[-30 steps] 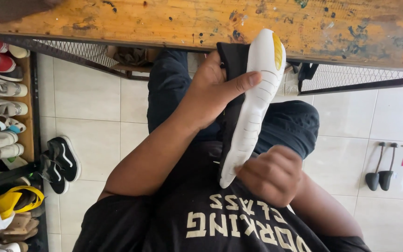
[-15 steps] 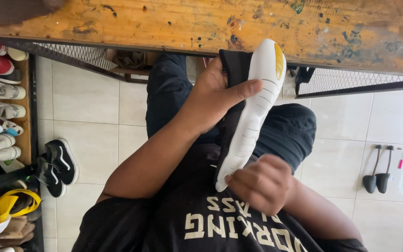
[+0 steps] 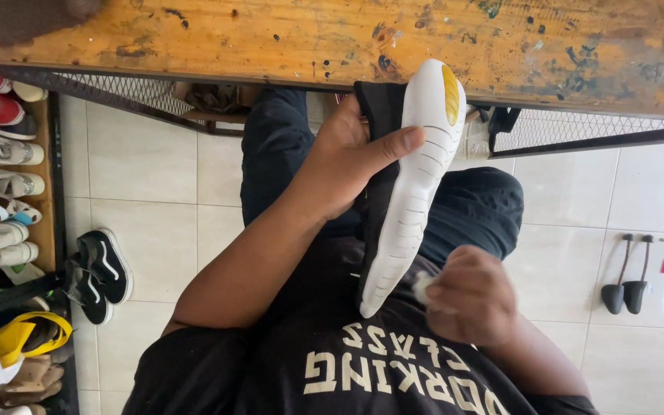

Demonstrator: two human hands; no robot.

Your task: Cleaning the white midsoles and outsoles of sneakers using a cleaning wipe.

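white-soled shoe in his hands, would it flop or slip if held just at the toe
The shoe probably stays stiff: its long white sole holds a straight line with only the left hand gripping the toe. The sole looks smooth, so perhaps slippery. Likely light, held aloft one-handed.

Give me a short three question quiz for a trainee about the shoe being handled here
1. True or false: the left hand grips the black shoe with the white ribbed sole, its thumb across the sole.
2. The right hand pinches a small whitish object near which end of the sole: A, the yellow-patch end; B, the end nearest the person's chest?
3. What pair stands on the white tiled floor beside the shoe rack?

Key: 1 true. 2 B. 3 black sneakers with white soles.
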